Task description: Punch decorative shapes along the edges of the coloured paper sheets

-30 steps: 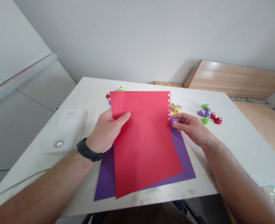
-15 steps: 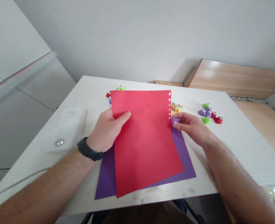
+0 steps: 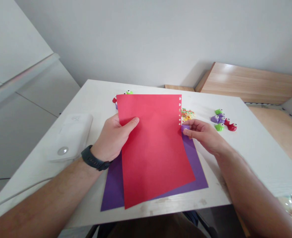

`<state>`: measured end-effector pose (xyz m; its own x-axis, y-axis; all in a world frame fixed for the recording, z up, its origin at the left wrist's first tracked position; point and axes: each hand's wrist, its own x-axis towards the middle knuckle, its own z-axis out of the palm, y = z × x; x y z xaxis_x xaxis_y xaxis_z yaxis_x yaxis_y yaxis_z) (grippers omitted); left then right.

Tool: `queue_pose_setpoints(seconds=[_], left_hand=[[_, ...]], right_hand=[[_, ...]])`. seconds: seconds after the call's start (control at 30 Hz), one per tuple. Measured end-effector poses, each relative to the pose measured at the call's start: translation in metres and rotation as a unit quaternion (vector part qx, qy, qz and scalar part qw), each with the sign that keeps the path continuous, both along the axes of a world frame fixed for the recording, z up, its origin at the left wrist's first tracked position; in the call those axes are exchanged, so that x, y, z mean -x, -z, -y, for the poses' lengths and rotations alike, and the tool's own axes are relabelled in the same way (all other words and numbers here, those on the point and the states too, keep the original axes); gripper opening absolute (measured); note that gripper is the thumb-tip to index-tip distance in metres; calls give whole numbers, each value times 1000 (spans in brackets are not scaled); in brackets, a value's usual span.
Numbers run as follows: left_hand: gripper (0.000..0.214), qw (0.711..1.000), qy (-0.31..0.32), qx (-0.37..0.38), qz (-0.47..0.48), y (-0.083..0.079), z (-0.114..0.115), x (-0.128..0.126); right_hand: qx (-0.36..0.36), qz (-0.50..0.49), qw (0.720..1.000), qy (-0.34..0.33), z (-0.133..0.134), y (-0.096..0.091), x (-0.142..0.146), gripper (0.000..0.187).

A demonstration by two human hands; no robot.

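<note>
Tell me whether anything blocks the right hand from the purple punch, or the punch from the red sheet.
Nothing visible: the right hand grips the purple punch, which sits at the right edge of the red sheet.

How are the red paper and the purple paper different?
The red paper is held by the left hand; the purple paper lies on the table, partly covered by it. The red paper has small cut-out shapes along one edge; the purple paper's visible part shows none. Both are single-coloured sheets.
</note>
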<state>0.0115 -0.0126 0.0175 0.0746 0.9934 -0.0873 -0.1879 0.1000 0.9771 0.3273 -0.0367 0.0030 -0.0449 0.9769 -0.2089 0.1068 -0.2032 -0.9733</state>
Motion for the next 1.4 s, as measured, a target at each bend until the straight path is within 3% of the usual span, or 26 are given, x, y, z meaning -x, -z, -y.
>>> queue_pose_setpoints(seconds=[1.4], left_hand=[[43,1000,10,5,3,-4,3,-3]], right_hand=[[13,-26,999,-19,3,-5,7,42]])
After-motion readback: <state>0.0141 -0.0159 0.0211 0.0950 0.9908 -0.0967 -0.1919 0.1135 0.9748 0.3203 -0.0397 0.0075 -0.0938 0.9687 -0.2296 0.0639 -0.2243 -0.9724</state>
